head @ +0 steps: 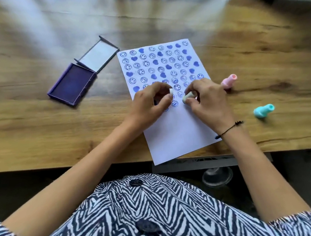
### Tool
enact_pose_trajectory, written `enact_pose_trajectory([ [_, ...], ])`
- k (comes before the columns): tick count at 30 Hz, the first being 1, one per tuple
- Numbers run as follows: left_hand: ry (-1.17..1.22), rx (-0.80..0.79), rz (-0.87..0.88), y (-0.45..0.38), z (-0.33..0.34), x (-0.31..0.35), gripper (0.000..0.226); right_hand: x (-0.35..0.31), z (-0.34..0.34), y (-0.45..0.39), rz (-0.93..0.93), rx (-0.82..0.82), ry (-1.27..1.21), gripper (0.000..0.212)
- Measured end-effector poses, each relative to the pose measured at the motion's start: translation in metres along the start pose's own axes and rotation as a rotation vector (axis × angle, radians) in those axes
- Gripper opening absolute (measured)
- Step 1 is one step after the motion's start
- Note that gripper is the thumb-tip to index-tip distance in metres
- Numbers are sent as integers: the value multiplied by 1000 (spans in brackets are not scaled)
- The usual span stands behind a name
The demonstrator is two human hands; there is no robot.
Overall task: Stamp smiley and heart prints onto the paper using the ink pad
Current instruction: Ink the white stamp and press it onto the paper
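Note:
A white paper (179, 134) lies on the wooden table, its upper half covered with several rows of blue smiley and heart prints. My left hand (149, 105) pinches a small white cap (171, 91) over the lowest prints. Close beside it, my right hand (208, 101) grips a pale white stamp (187, 96), tilted with its end toward the left hand. The open ink pad (72, 85), purple with a dark blue pad, sits to the left of the paper, its lid (98, 55) folded back.
A pink stamp (229, 81) and a turquoise stamp (264, 110) lie on the table right of the paper. The table's front edge (60, 166) runs just below the paper, whose lower corner overhangs it.

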State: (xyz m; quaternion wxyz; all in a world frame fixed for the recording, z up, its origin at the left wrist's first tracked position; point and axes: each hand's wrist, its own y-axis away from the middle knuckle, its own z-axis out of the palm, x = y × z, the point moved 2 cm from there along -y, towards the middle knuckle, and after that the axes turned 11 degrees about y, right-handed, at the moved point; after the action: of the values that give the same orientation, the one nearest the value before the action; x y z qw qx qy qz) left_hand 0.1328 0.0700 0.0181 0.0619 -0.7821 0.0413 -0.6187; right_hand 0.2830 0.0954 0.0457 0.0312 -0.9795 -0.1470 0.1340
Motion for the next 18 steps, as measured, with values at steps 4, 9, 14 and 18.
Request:
enact_pose_trajectory([
  [4, -24, -11, 8, 0, -1, -2, 20, -4, 4, 2, -17, 19, 81, 13],
  [9, -17, -28, 4, 0, -2, -2, 21, -9, 9, 4, -44, 30, 218, 13],
  [14, -14, -34, 11, 0, -2, -1, 19, -14, 10, -1, -65, -37, 253, 10],
  [18, 10, -46, 11, 1, -2, -1, 19, -16, 10, -4, -34, -63, 235, 10],
])
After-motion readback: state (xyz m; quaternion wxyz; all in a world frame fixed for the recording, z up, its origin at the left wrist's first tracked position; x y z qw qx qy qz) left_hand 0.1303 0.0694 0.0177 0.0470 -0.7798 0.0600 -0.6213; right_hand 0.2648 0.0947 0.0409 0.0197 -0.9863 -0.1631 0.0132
